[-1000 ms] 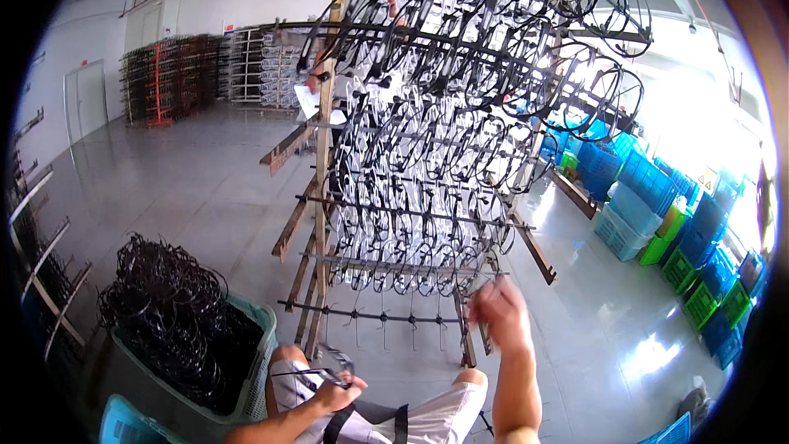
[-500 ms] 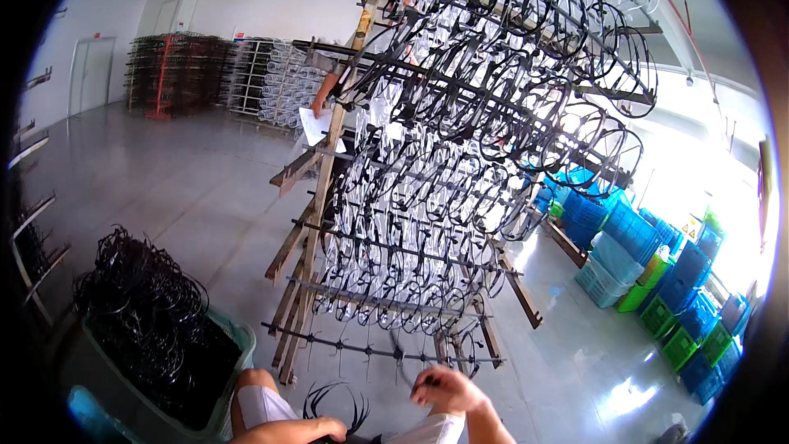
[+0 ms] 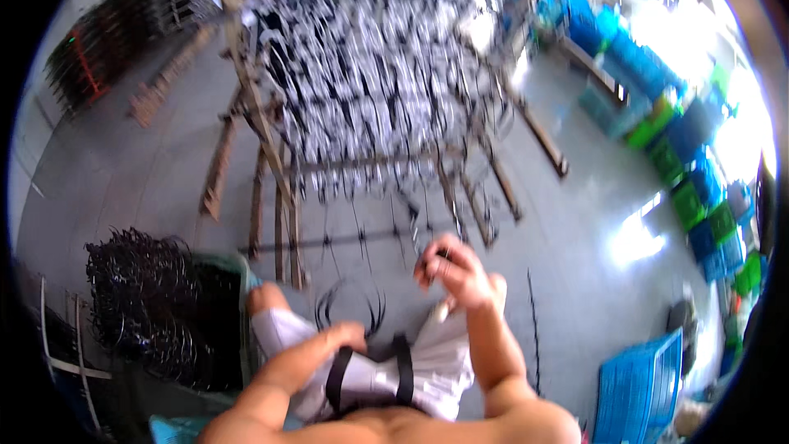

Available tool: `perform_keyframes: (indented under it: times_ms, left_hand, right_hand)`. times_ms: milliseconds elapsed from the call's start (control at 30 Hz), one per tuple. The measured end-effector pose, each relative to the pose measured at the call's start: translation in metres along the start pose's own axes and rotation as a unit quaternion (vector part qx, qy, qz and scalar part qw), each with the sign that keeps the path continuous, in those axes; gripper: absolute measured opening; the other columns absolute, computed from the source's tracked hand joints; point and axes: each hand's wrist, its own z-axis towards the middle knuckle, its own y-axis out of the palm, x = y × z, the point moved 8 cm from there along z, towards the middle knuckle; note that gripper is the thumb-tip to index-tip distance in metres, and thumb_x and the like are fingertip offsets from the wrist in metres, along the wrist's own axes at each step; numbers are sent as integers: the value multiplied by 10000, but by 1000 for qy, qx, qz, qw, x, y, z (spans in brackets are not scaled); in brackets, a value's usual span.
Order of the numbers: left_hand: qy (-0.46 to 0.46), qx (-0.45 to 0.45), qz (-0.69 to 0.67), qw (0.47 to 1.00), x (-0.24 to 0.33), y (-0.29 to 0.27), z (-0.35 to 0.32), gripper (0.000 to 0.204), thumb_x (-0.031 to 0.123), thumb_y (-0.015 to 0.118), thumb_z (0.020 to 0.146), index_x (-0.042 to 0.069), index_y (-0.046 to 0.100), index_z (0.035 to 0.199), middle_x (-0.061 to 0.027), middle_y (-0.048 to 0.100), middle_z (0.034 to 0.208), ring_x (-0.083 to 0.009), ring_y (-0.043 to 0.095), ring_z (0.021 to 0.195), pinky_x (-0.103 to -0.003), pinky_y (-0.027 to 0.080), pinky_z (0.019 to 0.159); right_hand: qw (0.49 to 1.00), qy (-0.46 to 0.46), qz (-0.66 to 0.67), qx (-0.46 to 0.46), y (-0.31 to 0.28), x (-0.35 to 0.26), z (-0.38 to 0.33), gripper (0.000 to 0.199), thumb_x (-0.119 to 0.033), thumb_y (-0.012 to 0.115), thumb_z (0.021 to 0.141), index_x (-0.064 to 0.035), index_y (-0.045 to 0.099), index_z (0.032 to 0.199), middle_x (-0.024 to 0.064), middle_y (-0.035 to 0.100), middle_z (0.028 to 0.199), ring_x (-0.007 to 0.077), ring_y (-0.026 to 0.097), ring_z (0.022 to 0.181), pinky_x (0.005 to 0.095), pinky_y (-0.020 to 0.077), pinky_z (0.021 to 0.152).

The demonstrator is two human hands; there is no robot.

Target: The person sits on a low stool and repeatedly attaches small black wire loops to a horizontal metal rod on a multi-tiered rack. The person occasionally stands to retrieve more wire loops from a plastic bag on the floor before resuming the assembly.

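Black wire rings (image 3: 349,312) bunch in my left hand (image 3: 325,349), fingers closed on them over the lap, below the wooden rack (image 3: 271,173). Right hand (image 3: 456,271) pinches one small piece, probably separating it; blurred.

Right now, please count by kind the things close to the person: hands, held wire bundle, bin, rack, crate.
Hands: 2 (left hand, right hand)
Wire bundle, in left hand: 1
Green bin: 1
Wooden rack: 1
Blue crate: 1
Total: 6
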Motion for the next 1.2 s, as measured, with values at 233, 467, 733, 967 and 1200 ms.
perform_keyframes:
  times_ms: [233, 467, 733, 967, 1200]
  left_hand:
    - [173, 307, -176, 919, 41, -27, -105, 290, 290, 545, 833, 88, 659, 1008, -119, 631, 956, -294, 583, 917, -363, 450, 794]
    - [312, 333, -587, 669, 68, -47, -220, 296, 90, 529, 825, 13, 557, 1110, -28, 563, 866, -117, 492, 786, -247, 392, 749]
    - [-102, 798, -141, 577, -44, -127, -253, 380, 147, 619, 829, 19, 535, 1177, -123, 570, 908, -244, 566, 807, -346, 451, 739]
    - [-118, 774, -241, 574, -88, -114, -220, 311, 130, 617, 823, 11, 570, 1106, -139, 633, 894, -244, 595, 746, -349, 471, 685]
    - [-165, 751, -265, 582, -106, -102, -213, 123, 154, 573, 859, 33, 593, 861, -141, 603, 759, -287, 602, 667, -369, 466, 595]
  right_hand:
    - [948, -213, 135, 193, -57, -55, -56, 115, -98, 457, 920, -40, 487, 1015, 108, 540, 822, 178, 534, 662, 283, 432, 564]
    - [977, -37, 161, 136, -44, -3, -20, 153, -104, 476, 936, -29, 515, 1064, 87, 571, 839, 140, 545, 650, 248, 432, 529]
    - [966, 85, 185, 156, -79, 67, 84, 175, -177, 518, 931, -5, 513, 964, 57, 556, 785, 137, 542, 665, 261, 452, 573]
    - [983, 33, 145, 103, -70, 78, 66, 200, -169, 531, 922, -24, 503, 1056, 62, 542, 784, 132, 509, 588, 241, 383, 484]
    - [972, 50, 138, 184, -74, 59, 58, 196, -155, 534, 920, -2, 501, 1037, 60, 535, 776, 124, 510, 576, 245, 397, 486]
